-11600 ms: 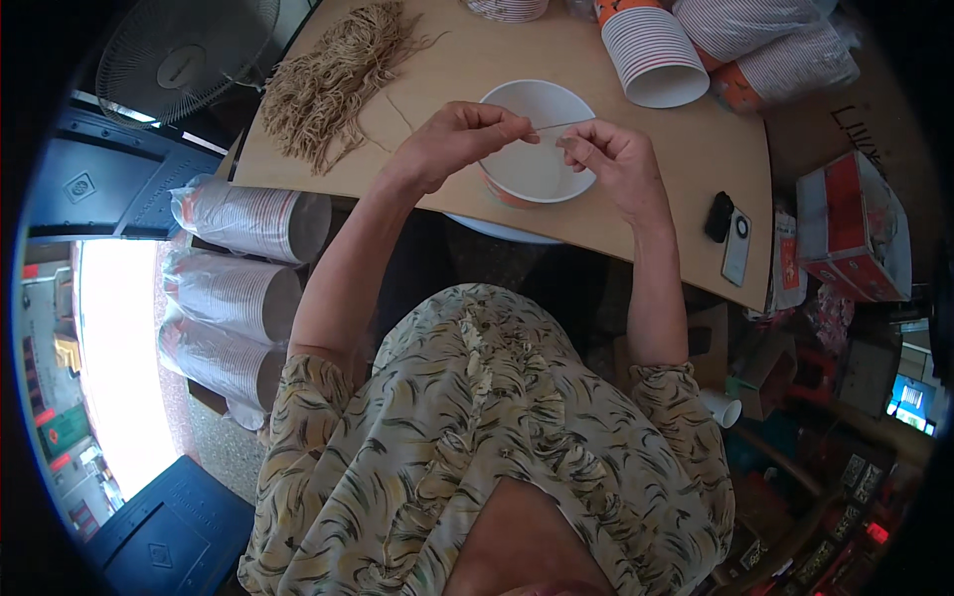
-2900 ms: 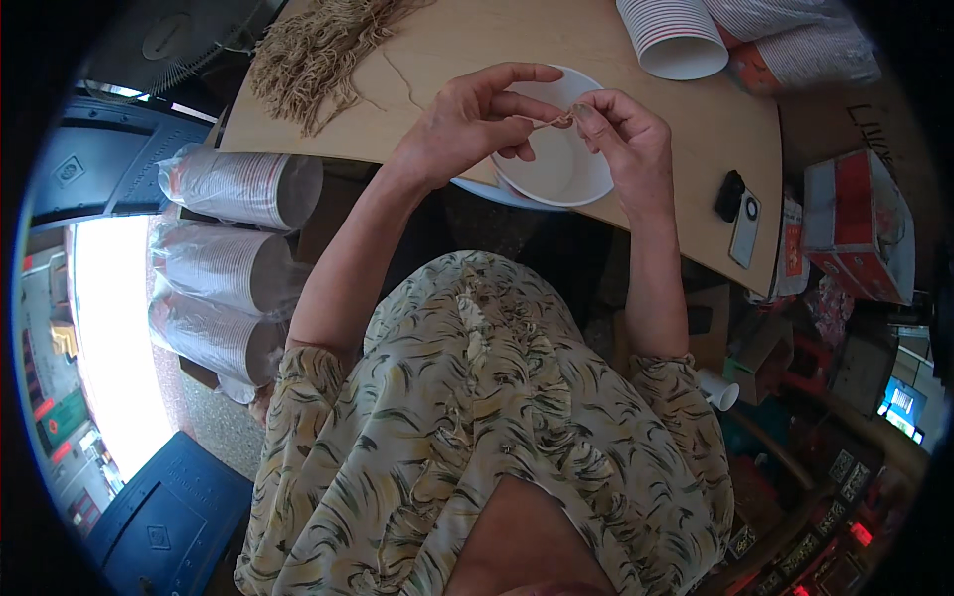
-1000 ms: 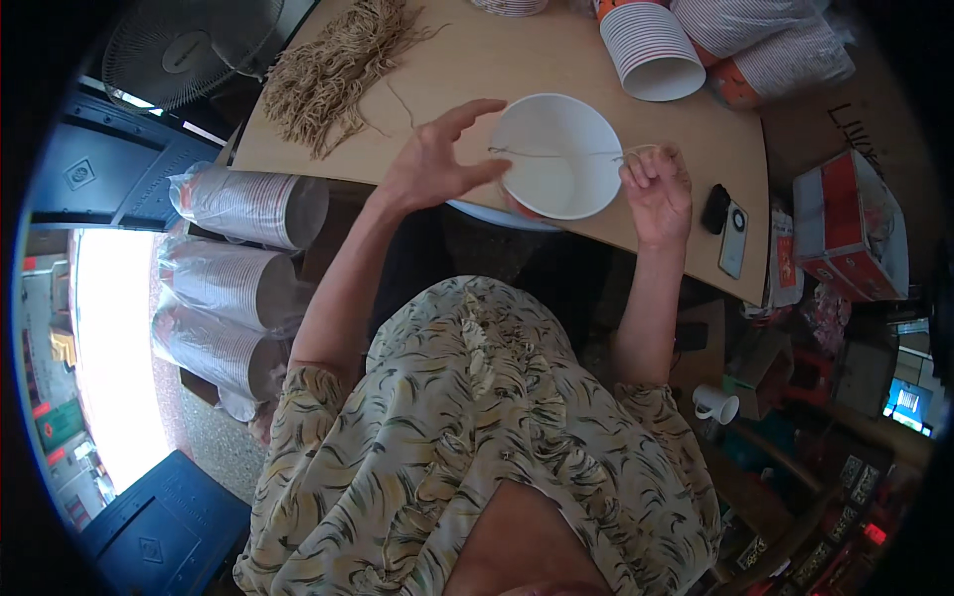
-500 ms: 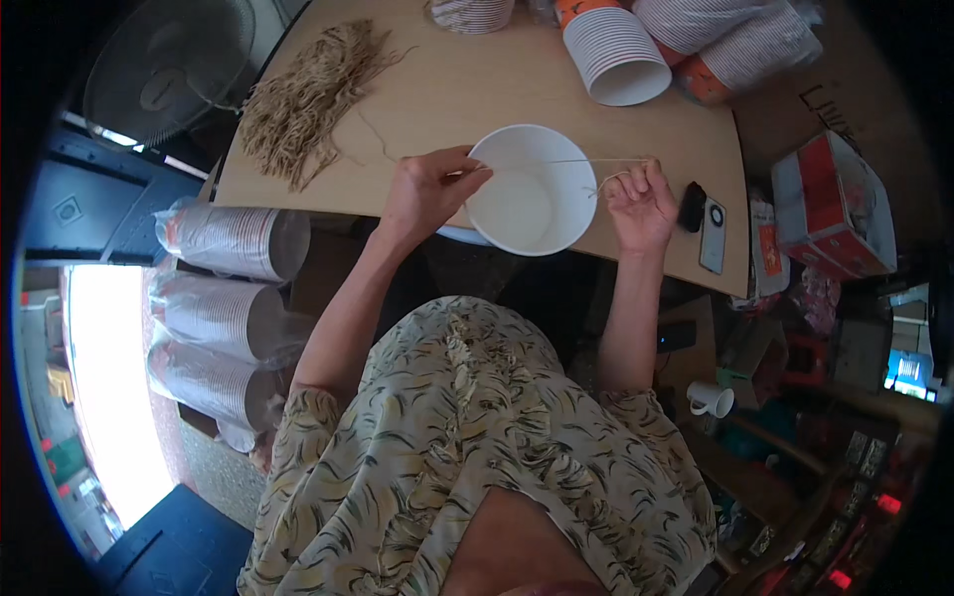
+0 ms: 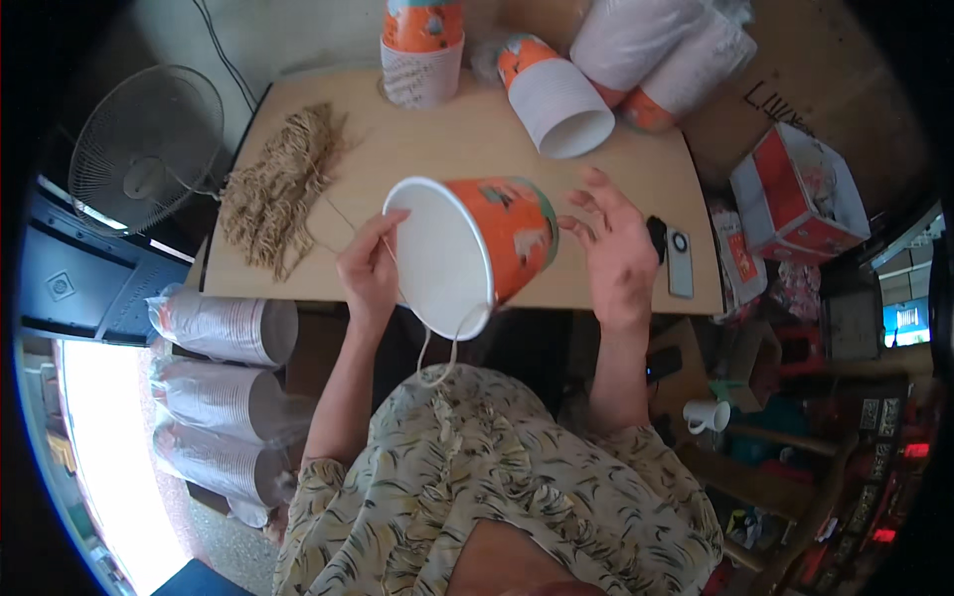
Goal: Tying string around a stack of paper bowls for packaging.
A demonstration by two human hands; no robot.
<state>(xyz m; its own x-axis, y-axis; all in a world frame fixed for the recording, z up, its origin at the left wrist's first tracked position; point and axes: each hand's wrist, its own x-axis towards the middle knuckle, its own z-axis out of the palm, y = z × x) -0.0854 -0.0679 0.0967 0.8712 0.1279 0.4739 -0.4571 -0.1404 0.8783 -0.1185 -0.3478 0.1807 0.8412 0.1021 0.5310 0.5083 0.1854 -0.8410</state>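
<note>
My left hand (image 5: pixel 370 268) pinches the rim of a large paper bucket (image 5: pixel 517 238), orange with a printed pattern outside and white within. The bucket lies tilted on its side in the air above the table's front edge, mouth facing left. A thin cord (image 5: pixel 437 380) hangs in a loop from the lower rim and also passes by my left fingers. Beside the bucket's base, my right hand (image 5: pixel 618 253) is raised with its fingers apart and holds nothing. A heap of tan cords (image 5: pixel 280 189) lies on the table at the left.
Stacked paper buckets (image 5: pixel 422 60) stand at the table's back, with another stack (image 5: pixel 561 104) lying beside them. A phone (image 5: pixel 680 263) rests at the right edge. Bagged bucket stacks (image 5: pixel 214 397) are at lower left; a fan (image 5: pixel 149 149) stands behind. A carton (image 5: pixel 800 194) sits at right.
The bucket has turned from mouth-up to lying sideways, showing its orange outside. My right hand has let go of the cord and opened. The view has tilted up toward the table's back.
</note>
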